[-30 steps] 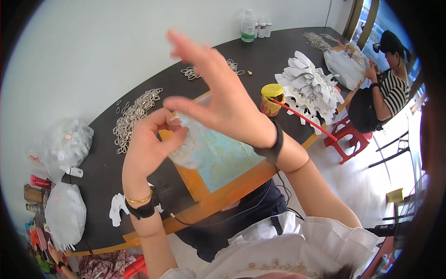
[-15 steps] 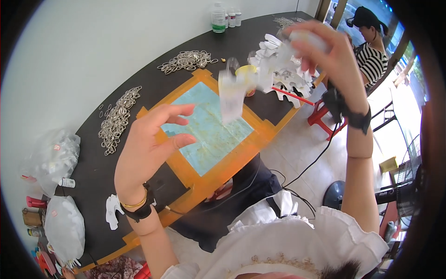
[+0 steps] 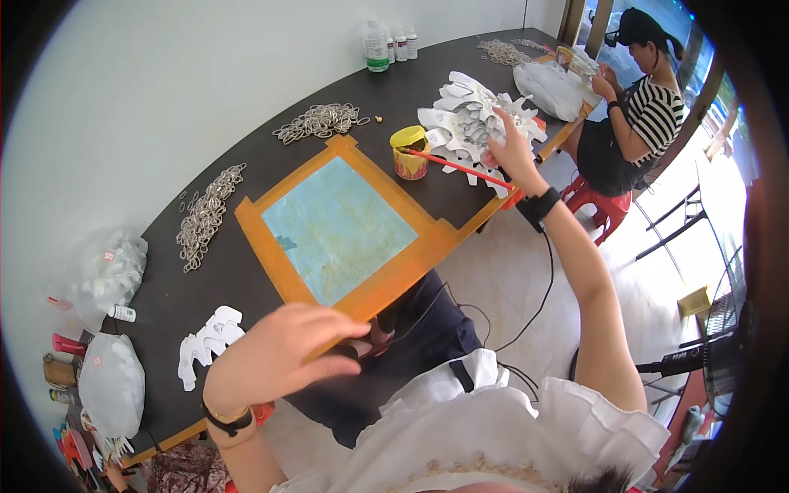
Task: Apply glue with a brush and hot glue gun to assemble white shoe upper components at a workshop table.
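Observation:
My right hand [image 3: 513, 154] is at the edge of a heap of white scalloped cut-outs [image 3: 468, 111] on the far right of the table, index finger stretched and thumb apart. Whether it touches a piece cannot be made out. Close to my body, my left hand [image 3: 288, 349] hangs near the table's front edge, thumb and fingers apart, holding nothing. Between the hands lies a light blue sheet [image 3: 339, 226] framed with orange tape [image 3: 283, 263]. A yellow-topped tub [image 3: 409, 156] stands beside the heap, with a red stick [image 3: 464, 170] across it. More white cut-outs [image 3: 209, 341] lie left of my left hand.
Metal rings lie in one pile [image 3: 320, 122] at the back and another [image 3: 209, 218] at the left. Bottles [image 3: 376, 49] stand against the wall. Plastic bags [image 3: 111, 382] fill the left end. A co-worker [image 3: 653, 103] sits at the far right beside a white bag [image 3: 551, 90].
My right hand has come down from the air to the heap. My left hand has drawn back toward my body. Blurred white pieces no longer hang over the blue sheet.

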Action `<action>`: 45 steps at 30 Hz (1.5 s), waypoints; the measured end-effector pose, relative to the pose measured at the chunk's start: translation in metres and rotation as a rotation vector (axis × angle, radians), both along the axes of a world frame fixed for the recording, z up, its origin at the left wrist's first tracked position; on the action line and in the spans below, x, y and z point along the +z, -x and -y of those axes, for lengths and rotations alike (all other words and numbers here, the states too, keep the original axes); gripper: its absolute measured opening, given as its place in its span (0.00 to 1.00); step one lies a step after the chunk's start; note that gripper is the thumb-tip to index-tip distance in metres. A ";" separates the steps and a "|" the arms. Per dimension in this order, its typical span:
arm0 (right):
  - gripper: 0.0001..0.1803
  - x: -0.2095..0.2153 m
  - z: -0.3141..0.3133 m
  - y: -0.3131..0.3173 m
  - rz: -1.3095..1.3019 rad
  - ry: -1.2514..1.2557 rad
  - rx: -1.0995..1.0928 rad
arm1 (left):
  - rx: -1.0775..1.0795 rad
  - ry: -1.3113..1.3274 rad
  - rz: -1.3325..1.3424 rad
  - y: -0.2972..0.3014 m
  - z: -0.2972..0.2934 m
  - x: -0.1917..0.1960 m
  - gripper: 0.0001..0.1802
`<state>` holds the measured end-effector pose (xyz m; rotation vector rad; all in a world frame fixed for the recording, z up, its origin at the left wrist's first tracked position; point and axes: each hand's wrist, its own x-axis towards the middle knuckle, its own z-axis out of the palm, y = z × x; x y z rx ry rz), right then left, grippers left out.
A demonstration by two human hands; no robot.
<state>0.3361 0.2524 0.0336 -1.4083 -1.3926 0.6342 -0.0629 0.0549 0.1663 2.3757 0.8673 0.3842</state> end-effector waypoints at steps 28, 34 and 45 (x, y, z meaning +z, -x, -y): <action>0.17 -0.029 0.042 -0.048 0.881 -0.198 0.239 | 0.640 0.082 0.384 0.033 0.076 -0.048 0.10; 0.20 -0.057 0.069 -0.056 0.754 -0.635 0.109 | 0.376 -0.547 0.448 -0.036 0.092 -0.005 0.09; 0.21 -0.090 0.156 0.043 0.697 -0.546 0.365 | 0.039 -0.438 0.282 -0.036 0.101 -0.021 0.13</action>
